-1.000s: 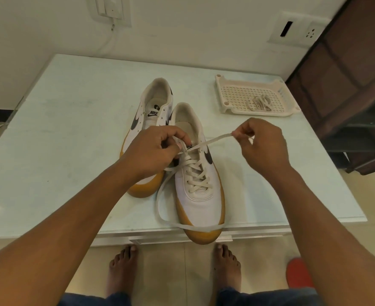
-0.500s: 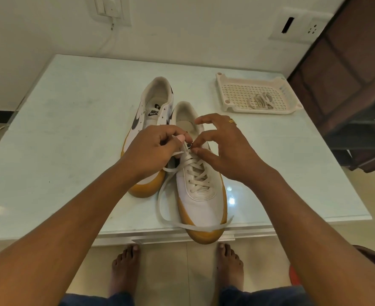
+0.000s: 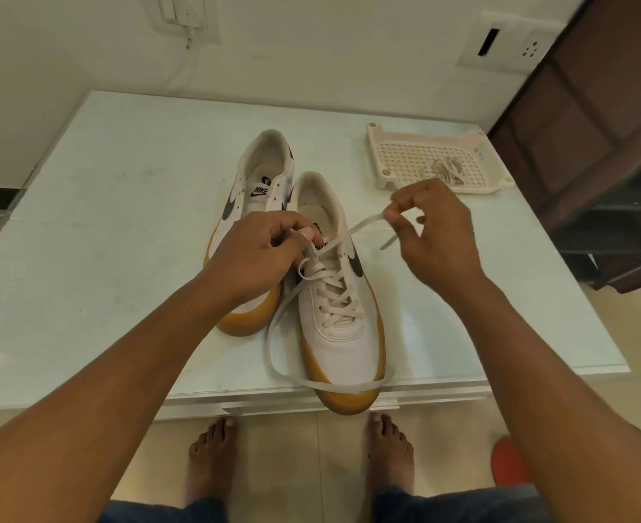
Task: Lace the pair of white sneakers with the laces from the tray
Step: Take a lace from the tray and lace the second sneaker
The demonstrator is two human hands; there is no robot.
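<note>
the right hand [image 3: 434, 235] pinches the lace [image 3: 364, 225] taut to seat it while the left hand [image 3: 258, 254] grips the sneaker [image 3: 343, 315] top, steadying it.

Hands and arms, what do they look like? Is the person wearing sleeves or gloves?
Two bare hands, the left hand and the right hand, with no gloves. The left forearm and right forearm are bare to the picture's edge: no sleeves, watch or bracelet in sight. The left thumb has a short, plain nail.
</note>
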